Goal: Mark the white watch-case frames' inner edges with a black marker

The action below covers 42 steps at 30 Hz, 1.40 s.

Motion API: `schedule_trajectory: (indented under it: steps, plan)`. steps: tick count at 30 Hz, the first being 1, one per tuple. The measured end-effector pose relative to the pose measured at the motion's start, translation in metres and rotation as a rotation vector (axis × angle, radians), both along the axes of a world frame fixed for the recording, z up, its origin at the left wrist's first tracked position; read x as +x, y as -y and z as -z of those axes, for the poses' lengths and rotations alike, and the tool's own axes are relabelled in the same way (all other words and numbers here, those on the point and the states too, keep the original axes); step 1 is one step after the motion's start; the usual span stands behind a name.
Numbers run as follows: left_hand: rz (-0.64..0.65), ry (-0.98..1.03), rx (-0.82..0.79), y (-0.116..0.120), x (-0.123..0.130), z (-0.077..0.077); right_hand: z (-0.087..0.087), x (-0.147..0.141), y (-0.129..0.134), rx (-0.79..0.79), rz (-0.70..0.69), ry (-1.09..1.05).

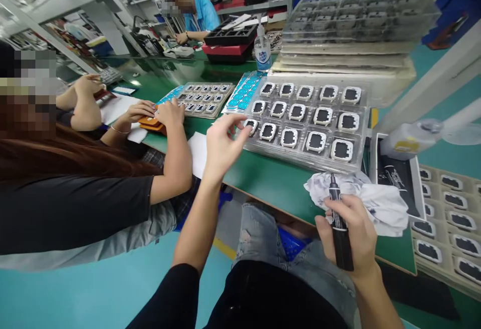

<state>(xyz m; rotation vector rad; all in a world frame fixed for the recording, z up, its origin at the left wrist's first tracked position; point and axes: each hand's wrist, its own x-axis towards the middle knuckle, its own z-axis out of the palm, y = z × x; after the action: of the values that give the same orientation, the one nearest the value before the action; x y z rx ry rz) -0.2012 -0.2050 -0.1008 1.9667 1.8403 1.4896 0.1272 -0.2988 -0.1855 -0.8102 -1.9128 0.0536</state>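
Note:
My right hand (358, 234) is wrapped round a black marker pen (338, 221), whose narrow tip points away from me over a crumpled, stained white cloth (387, 206). At the front left corner of a clear plastic tray (300, 154), my left hand (224, 143) reaches in with thumb and forefinger apart. Its fingertips are beside a white square frame with a dark centre (251, 127), partly hidden by them; whether they touch it I cannot tell. Rows of similar white frames (316, 141) sit in the tray's compartments.
Stacked trays (353, 23) stand behind. A pump bottle (262, 51) is at the back, beside blue sticker sheets (242, 93). On the right are another bottle (409, 138), a black-and-white box (398, 174) and more filled trays (447, 214). A co-worker's arm (175, 143) is close on my left.

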Motion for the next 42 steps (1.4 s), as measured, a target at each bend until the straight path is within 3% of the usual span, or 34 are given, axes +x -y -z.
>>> schedule_trajectory:
  steps: [4,9,21,29,33,37,39,42]
  plan:
    - [0.04,-0.205,-0.242,-0.038,-0.036,-0.016,0.0,0.0,0.002,0.005,-0.001,0.014]
    - [0.145,-0.322,-0.336,-0.046,-0.045,-0.026,0.001,-0.001,0.003,-0.009,0.009,0.009]
    - [0.205,-0.293,-0.262,-0.038,-0.033,-0.018,-0.001,-0.004,0.004,0.043,0.06,0.055]
    - [0.166,-0.325,-0.278,-0.048,-0.035,-0.019,-0.001,-0.004,0.002,0.041,0.069,0.065]
    - [0.2,-0.111,-0.105,-0.042,-0.026,-0.013,-0.004,-0.005,0.003,0.039,0.072,0.058]
    - [0.226,0.265,0.163,-0.006,0.002,0.001,-0.006,-0.004,0.007,0.039,0.072,0.049]
    - [0.26,0.449,0.114,0.022,0.025,0.016,-0.005,-0.001,0.009,0.048,0.055,0.02]
    - [0.475,0.738,-0.22,0.061,0.065,0.045,0.002,0.004,0.013,0.091,0.019,-0.067]
